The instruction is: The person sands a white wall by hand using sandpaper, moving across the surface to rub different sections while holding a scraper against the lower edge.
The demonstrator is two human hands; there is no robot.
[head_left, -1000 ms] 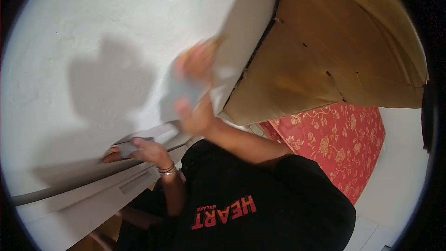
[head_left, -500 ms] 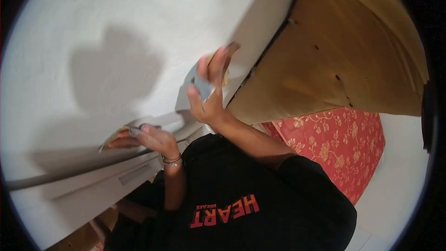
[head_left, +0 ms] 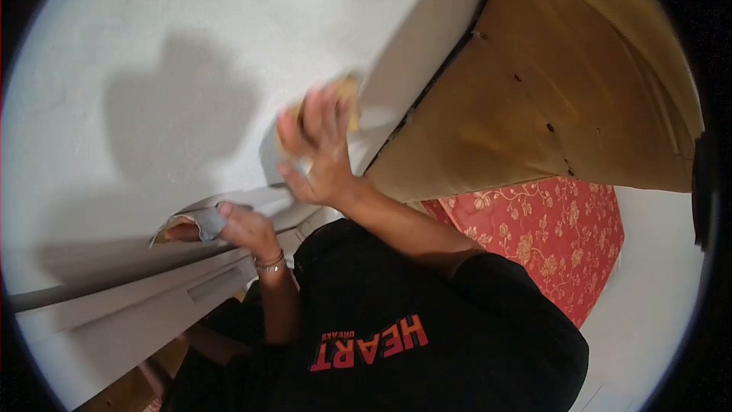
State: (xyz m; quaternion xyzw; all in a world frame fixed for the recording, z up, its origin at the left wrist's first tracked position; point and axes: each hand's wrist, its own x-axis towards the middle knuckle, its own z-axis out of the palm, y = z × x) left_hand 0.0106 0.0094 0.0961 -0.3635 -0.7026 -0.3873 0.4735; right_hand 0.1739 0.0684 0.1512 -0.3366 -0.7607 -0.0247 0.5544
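Note:
My left hand (head_left: 250, 230), with bracelets at the wrist, holds a thin curled sheet that looks like sandpaper (head_left: 210, 224), grey on one face and tan on the other. It wraps about the fingers, close to the white wall (head_left: 305, 15). Farther right and higher, my right hand (head_left: 324, 152) is raised to the same wall, blurred by motion. Its fingers are spread over a second yellow-tan piece of sandpaper (head_left: 351, 95), which shows beyond the fingertips and is partly hidden behind them.
A pale ledge or panel (head_left: 137, 301) runs along the wall's base at lower left. On the right a tan padded board (head_left: 526, 84) slants beside the wall, with a dark gap between them. Below it lies a red floral mattress (head_left: 534, 236).
My right hand has moved left along the wall with its sandpaper, and the fingers have fanned out. My left hand has shifted slightly left, its sheet now turned more to show the grey face.

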